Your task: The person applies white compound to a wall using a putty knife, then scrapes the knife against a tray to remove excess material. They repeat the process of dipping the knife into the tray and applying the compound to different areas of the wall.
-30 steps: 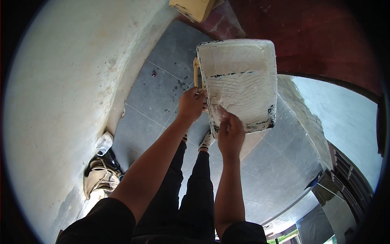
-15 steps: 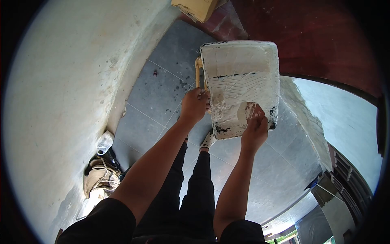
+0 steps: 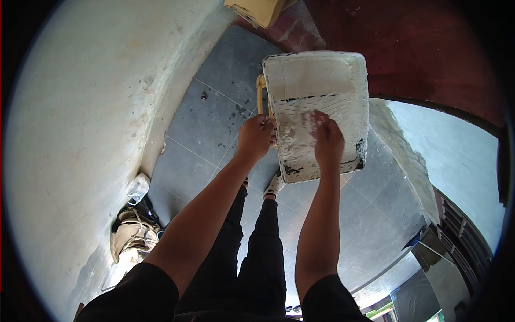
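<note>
A white paint tray [image 3: 316,75], coated in thick off-white paint with dark patches along its edges, is in front of me. Its ribbed slope shows scrape marks. My left hand [image 3: 256,137] is closed on the tray's left rim. Over the middle of the tray, my right hand [image 3: 329,139] grips a small flat scraper [image 3: 311,121], smeared with paint and blurred by motion. The fingers hide part of the scraper.
Behind the tray's left side is a yellowish wooden frame [image 3: 260,96]. A cardboard box [image 3: 260,12] sits at the top. Bags [image 3: 133,229] lie by the left wall. Grey tiles [image 3: 188,155] cover the floor, with my feet below the tray.
My right hand has moved up the tray with the scraper, from near its lower right to the ribbed middle. My left hand stays on the rim.
</note>
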`<state>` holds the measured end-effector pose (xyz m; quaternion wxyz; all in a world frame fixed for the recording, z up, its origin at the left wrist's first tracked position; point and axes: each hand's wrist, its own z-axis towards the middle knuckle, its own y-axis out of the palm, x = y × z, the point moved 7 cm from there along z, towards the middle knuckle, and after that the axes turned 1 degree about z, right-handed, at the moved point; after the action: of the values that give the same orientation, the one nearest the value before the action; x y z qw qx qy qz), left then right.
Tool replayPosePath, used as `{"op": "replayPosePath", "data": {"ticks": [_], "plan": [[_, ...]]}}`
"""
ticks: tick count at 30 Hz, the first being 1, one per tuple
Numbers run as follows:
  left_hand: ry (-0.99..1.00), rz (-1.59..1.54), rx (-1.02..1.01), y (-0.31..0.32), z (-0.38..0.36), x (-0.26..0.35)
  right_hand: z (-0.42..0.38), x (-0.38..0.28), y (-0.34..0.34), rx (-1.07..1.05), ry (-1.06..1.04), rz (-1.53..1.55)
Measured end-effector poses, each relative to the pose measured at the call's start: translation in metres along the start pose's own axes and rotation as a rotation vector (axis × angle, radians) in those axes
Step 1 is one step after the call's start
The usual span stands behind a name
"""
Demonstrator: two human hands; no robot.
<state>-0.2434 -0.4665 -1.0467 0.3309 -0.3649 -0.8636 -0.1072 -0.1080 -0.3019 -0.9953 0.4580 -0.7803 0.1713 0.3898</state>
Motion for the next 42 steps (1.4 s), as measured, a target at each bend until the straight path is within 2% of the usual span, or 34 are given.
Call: {"op": "replayPosePath", "data": {"ticks": [1, 2, 5, 7, 10, 12, 14, 15, 18, 21, 24, 26, 27, 32, 34, 35, 36, 38, 39, 40, 42], "plan": [[0.001, -0.013, 0.009, 0.000, 0.000, 0.001, 0.005, 0.003, 0.016, -0.104, -0.027, 0.025], [0.003, -0.013, 0.009, 0.000, -0.001, 0.002, 0.010, 0.009, 0.028, -0.180, -0.089, -0.181], [-0.009, -0.020, 0.015, -0.002, -0.002, 0.004, -0.001, -0.009, 0.016, -0.158, -0.149, -0.067], [-0.002, 0.008, -0.009, -0.001, -0.001, 0.002, -0.022, -0.027, -0.004, -0.123, 0.063, -0.031], [-0.019, 0.018, 0.006, -0.001, -0.003, 0.006, -0.057, -0.017, 0.018, -0.024, -0.251, -0.297], [-0.011, -0.002, -0.008, 0.001, -0.001, 0.005, -0.062, -0.020, 0.012, -0.027, -0.234, -0.324], [-0.014, -0.016, -0.006, -0.004, 0.002, -0.001, -0.058, -0.015, -0.014, 0.141, -0.046, -0.061], [-0.021, -0.019, -0.006, -0.003, 0.002, 0.000, -0.050, -0.019, -0.020, 0.181, 0.025, -0.105], [-0.034, -0.030, -0.019, -0.001, -0.002, 0.001, -0.009, -0.006, 0.005, 0.063, 0.035, -0.045], [-0.021, -0.044, -0.010, 0.000, 0.000, 0.003, 0.011, -0.022, 0.036, -0.077, -0.131, -0.013], [-0.024, -0.040, -0.001, -0.003, 0.004, -0.002, 0.004, -0.025, 0.029, -0.138, -0.034, -0.042], [-0.031, -0.040, -0.013, 0.000, 0.003, -0.002, -0.016, -0.035, 0.027, -0.133, -0.108, -0.193], [-0.029, -0.033, -0.007, -0.001, 0.001, 0.001, -0.027, -0.040, 0.031, -0.016, -0.265, -0.224], [-0.023, -0.039, -0.010, -0.003, 0.004, -0.003, -0.040, -0.033, 0.016, 0.089, -0.133, -0.171], [-0.005, -0.023, -0.004, -0.001, 0.004, -0.003, -0.043, -0.033, 0.025, 0.058, -0.222, -0.117], [-0.009, -0.023, -0.011, 0.001, 0.001, -0.004, -0.045, -0.030, 0.034, 0.041, -0.279, -0.279], [-0.015, -0.027, -0.005, 0.001, 0.000, -0.003, -0.046, -0.035, 0.028, 0.045, -0.278, -0.281], [-0.012, -0.031, 0.013, -0.003, 0.002, 0.001, -0.045, -0.038, 0.018, 0.001, -0.083, -0.162], [-0.015, -0.030, 0.010, -0.002, 0.001, 0.001, -0.046, -0.037, 0.011, 0.073, -0.038, -0.161], [-0.019, -0.028, 0.003, -0.001, 0.000, 0.001, -0.046, -0.033, 0.016, 0.071, -0.038, -0.161], [-0.025, -0.016, 0.010, -0.001, -0.002, 0.002, -0.048, -0.033, 0.034, -0.007, -0.173, -0.237]]}}
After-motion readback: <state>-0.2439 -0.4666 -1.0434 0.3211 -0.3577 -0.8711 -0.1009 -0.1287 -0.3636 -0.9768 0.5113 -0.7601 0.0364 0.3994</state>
